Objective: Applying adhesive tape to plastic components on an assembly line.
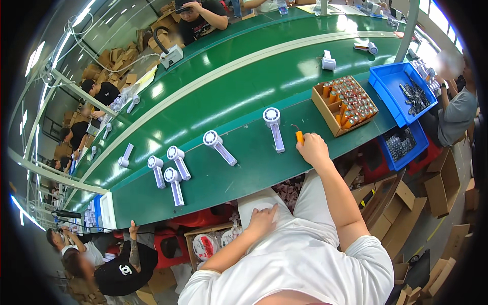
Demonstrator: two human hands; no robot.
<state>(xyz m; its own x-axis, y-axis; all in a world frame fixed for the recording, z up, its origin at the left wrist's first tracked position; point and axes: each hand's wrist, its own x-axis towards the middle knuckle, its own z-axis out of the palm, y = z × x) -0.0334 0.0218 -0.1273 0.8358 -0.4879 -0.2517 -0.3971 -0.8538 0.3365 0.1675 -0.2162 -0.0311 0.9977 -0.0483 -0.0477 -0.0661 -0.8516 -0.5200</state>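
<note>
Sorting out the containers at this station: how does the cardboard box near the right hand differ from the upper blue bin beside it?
The cardboard box is brown; the blue bin is bright blue plastic. The cardboard box is packed with upright orange-and-green cylinders, while the blue bin holds only a loose pile of small dark parts with much bare floor showing. The cardboard box sits nearer the right hand, which holds an orange-handled tool; the blue bin lies farther right. Both are open-topped and rest on the green table.

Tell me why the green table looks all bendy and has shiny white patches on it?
In the head view, the fisheye lens curves the straight green conveyor table toward the rim and blacks out the corners; the white patches are glare from ceiling lights; the windows at top right are washed out bright; the right hand holding an orange-handled tool looks sharp, as does the left hand resting on the lap.
</note>
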